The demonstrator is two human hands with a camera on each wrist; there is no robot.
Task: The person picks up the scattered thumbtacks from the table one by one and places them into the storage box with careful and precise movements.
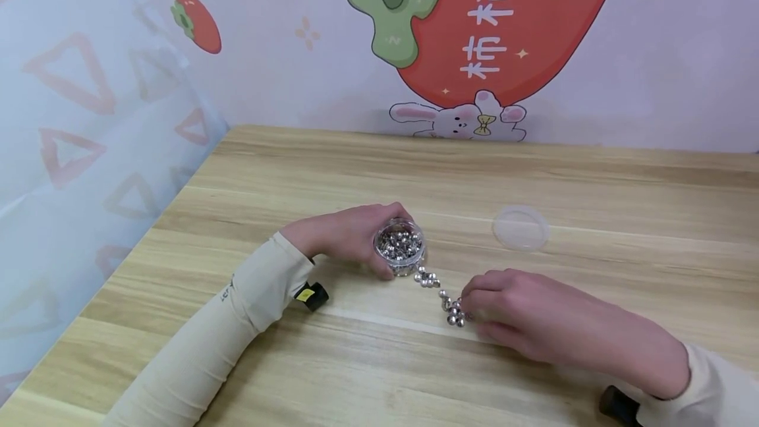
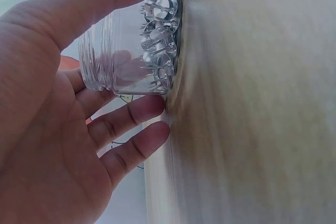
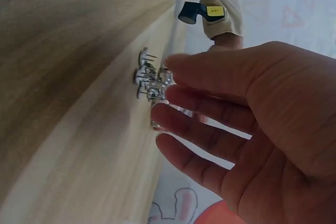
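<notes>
My left hand [image 1: 358,236] curls round a clear round jar [image 2: 128,51] standing on the table, thumb on one side and fingers on the other. Silver thumbtacks [image 1: 400,244] lie inside it, in a layer over the bottom in the left wrist view. Loose thumbtacks [image 1: 455,313] trail across the wood from the jar toward my right hand [image 1: 516,312]. That hand is lowered at the near end of the trail, its fingertips [image 3: 167,116] close to the tacks [image 3: 147,80]. Thumb and forefinger stand slightly apart there; whether they touch a tack is unclear.
A clear round lid [image 1: 522,228] lies flat on the wooden table [image 1: 356,170], beyond my right hand. Dark camera mounts [image 1: 314,296] stick out from both wrists, low over the wood. Printed cloth [image 1: 279,71] hangs behind the table and along its left side.
</notes>
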